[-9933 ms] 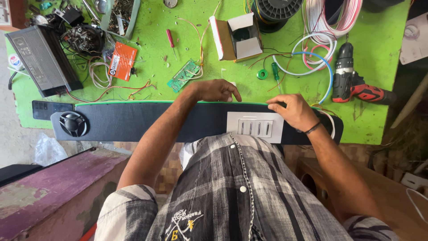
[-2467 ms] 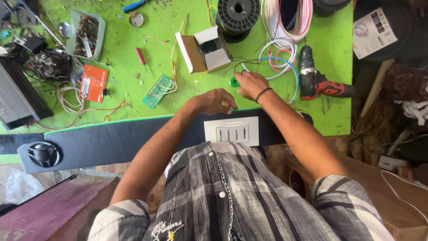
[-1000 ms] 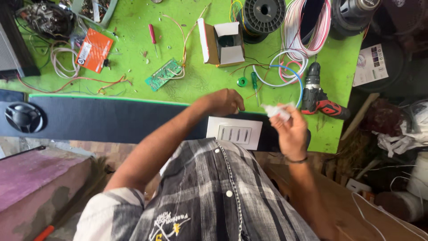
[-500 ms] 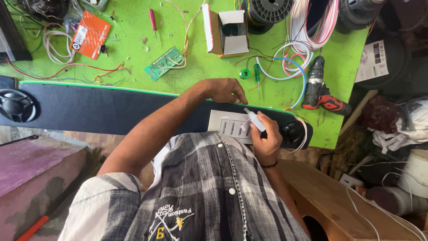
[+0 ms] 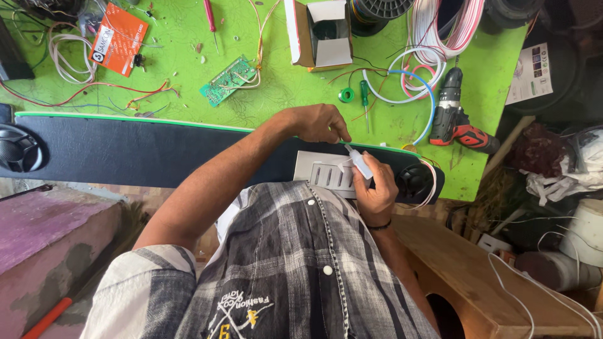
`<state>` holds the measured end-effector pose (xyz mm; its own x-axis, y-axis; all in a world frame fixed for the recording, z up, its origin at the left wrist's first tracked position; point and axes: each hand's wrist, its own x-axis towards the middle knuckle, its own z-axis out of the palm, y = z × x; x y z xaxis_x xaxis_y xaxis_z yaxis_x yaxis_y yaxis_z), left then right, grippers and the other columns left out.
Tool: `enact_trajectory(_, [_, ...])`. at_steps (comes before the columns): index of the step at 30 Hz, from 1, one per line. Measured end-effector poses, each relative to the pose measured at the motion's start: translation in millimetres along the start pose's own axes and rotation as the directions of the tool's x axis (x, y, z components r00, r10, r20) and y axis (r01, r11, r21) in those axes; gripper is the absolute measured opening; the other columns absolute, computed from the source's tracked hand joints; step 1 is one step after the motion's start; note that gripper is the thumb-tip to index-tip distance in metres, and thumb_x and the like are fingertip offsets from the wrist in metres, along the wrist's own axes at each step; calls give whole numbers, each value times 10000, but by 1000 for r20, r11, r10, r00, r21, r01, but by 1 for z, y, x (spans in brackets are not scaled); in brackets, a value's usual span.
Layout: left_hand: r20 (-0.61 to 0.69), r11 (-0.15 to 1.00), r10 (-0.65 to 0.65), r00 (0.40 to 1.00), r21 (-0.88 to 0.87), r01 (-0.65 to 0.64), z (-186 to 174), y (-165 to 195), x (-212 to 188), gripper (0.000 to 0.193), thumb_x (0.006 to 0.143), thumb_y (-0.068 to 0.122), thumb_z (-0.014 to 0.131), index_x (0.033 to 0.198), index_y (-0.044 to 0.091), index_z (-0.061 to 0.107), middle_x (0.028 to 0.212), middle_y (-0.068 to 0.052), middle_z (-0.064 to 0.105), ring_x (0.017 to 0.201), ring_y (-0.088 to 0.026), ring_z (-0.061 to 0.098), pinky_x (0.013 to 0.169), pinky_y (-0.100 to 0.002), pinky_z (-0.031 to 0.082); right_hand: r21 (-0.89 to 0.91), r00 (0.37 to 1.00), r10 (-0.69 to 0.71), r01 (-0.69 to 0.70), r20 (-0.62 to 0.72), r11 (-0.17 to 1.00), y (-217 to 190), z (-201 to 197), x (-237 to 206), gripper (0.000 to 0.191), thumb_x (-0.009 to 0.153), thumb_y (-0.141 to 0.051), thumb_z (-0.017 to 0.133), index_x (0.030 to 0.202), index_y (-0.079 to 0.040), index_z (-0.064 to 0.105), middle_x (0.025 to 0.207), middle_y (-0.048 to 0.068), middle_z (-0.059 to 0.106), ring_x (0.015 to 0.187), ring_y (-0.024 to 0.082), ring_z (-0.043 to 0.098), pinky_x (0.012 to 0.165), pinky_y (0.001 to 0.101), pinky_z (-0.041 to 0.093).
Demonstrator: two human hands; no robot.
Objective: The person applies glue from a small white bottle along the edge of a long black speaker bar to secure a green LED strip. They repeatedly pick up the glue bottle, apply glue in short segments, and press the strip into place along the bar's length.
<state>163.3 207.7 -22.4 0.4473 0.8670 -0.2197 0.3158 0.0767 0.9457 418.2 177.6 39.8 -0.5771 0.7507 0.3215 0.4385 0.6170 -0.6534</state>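
A long black panel point(image 5: 151, 150) lies along the near edge of the green table point(image 5: 276, 94), with a round speaker point(image 5: 17, 149) at its left end. A white switch plate point(image 5: 323, 172) is set into the panel. My left hand point(image 5: 317, 122) rests at the plate's top edge, fingertips pinched. My right hand point(image 5: 375, 188) grips a small white tube point(image 5: 359, 162), whose thin tip points at the plate's upper right corner beside my left fingertips.
Behind the panel lie a green circuit board point(image 5: 229, 80), an open white carton point(image 5: 320, 34), a green-handled screwdriver point(image 5: 364, 94), a red screwdriver point(image 5: 210, 16), a red and black drill point(image 5: 455, 119), wire coils point(image 5: 427, 37) and an orange packet point(image 5: 119, 37). A wooden box point(image 5: 477, 276) stands at my right.
My right hand left the panel, picked up the small white tube from near the wires, and brought it down to the switch plate. My left hand stayed at the plate's top edge.
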Motion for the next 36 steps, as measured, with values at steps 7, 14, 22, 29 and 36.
enact_trajectory(7, [-15, 1000, -10, 1000, 20, 10, 2, 3, -3, 342, 832, 102, 664, 1153, 117, 781, 1088, -76, 796, 948, -181, 766, 871, -326, 592, -17, 1000, 21, -20, 22, 1000, -6, 0, 4, 338, 904, -6, 780, 1222, 29, 671, 1171, 177, 729, 1022, 309, 701, 905, 382, 568])
enact_trajectory(14, [-16, 1000, 11, 1000, 26, -11, 0, 5, -5, 336, 833, 102, 675, 1150, 125, 782, 1102, -77, 790, 960, -191, 759, 881, -331, 584, -17, 998, 22, -22, 50, 1000, -11, -5, 12, 331, 892, -8, 787, 1204, 32, 685, 1129, 184, 739, 980, 307, 710, 874, 377, 575])
enact_trajectory(22, [1, 998, 22, 1000, 60, -22, -3, 8, -4, 338, 826, 105, 693, 1148, 148, 785, 1107, -71, 784, 970, -197, 752, 875, -337, 579, 9, 996, 27, -28, 91, 1000, 0, -8, 14, 331, 897, -10, 783, 1211, 37, 688, 1099, 180, 751, 962, 285, 719, 862, 361, 569])
enact_trajectory(29, [10, 999, 0, 1000, 48, 0, -5, 5, -2, 351, 830, 104, 686, 1165, 155, 778, 1121, -72, 785, 998, -198, 752, 894, -336, 580, 177, 969, 243, -248, 52, 952, 17, -10, 4, 378, 946, -85, 772, 1275, 52, 647, 1108, 132, 744, 995, 137, 692, 919, 288, 556])
enact_trajectory(36, [18, 998, -47, 999, 52, 46, -2, 5, 0, 367, 831, 100, 671, 1178, 161, 772, 1142, -75, 775, 1026, -207, 748, 918, -339, 575, 230, 953, 286, -303, 104, 925, 15, -9, 4, 343, 963, -87, 748, 1259, 60, 657, 1094, 116, 720, 961, 133, 667, 860, 281, 547])
